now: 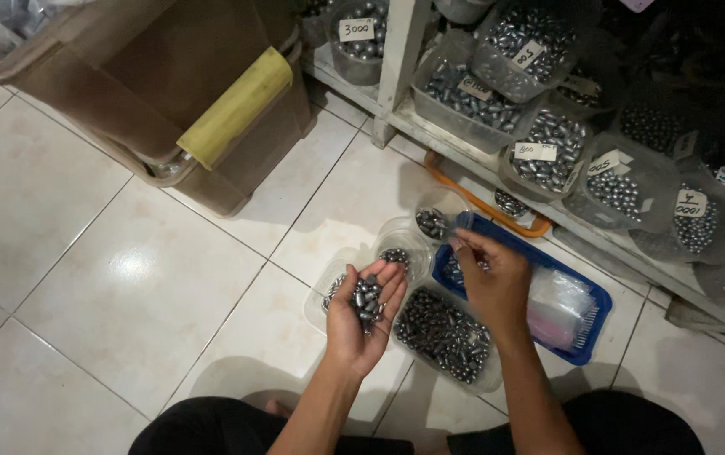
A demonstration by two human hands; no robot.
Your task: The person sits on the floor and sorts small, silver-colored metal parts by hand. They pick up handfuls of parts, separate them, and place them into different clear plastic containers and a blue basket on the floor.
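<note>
My left hand point(364, 318) is cupped palm up and holds a small heap of grey metal weights point(367, 297). My right hand point(492, 276) hovers just to its right, fingertips pinched on something small; what it pinches is too small to tell. Below both hands a clear tub point(447, 335) on the floor is full of the same grey weights. A round clear cup point(403, 249) and a second cup point(435, 221) with a few weights stand just beyond my left hand.
A blue plastic tray point(588, 297) with small clear bags point(558, 307) lies right of my hands. A white shelf point(399, 50) carries several labelled tubs of weights. Stacked brown bins point(179, 93) stand at the back left. The floor is white tile point(93, 278).
</note>
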